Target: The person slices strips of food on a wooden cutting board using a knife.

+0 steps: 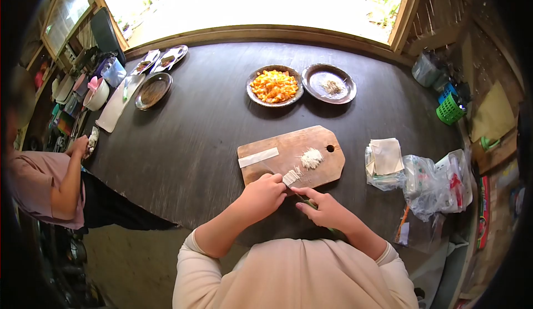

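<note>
On a wooden cutting board (300, 139) lie a flat white strip (258, 157), a row of thin cut white pieces (291, 176) and a small pile of fine white shreds (311, 158). My left hand (263, 196) is closed at the board's near edge, beside the cut pieces; what its fingers hold is hidden. Just to the right, my right hand (320, 208) is closed around the handle of a knife (300, 197), whose blade points toward the left hand and the cut pieces.
Beyond the board are a plate of orange pieces (273, 86) and a plate with dry shreds (328, 83). Plastic bags (430, 181) and a green basket (450, 109) stand right. An empty brown plate (154, 91) and a co-worker (50, 184) are left.
</note>
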Available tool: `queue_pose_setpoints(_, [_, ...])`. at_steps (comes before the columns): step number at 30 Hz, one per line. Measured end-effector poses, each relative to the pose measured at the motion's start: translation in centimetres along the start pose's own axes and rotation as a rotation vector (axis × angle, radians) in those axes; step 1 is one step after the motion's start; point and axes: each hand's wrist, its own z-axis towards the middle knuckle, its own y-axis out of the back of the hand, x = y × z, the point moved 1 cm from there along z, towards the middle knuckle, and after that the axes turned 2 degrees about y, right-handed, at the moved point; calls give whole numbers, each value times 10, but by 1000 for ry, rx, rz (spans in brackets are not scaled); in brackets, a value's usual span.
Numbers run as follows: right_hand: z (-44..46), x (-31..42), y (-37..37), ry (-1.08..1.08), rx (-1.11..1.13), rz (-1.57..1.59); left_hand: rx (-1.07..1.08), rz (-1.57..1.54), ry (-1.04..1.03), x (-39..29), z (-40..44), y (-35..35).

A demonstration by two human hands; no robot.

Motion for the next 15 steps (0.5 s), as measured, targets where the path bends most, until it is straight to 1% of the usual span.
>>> queue_pose_setpoints(2, [1,-5,6,-107,58,96,-43,-12,-19,3,2,-1])
queue_pose_setpoints(3, [1,-5,9,-106,62,93,-46,-13,-15,4,2,-1])
queue_pose_setpoints(6, [1,-11,21,-87,-41,150,-36,-18,-11,4,4,0])
queue_pose_setpoints(7, [1,-14,25,-88,-41,147,-37,-46,6,4,4,1])
queue_pose_setpoints(9, [1,-20,36,-119,-147,253,-40,-77,21,5,4,1])
queue_pose_setpoints(10, [2,-24,40,-111,-168,252,-47,-84,13,6,5,-2])
queue_pose_setpoints(14, [-3,-12,41,-122,-173,257,-56,-113,22,6,6,-3])
queue_pose_setpoints(15, [-5,-9,39,-145,-121,250,-58,-113,22,7,6,-4])
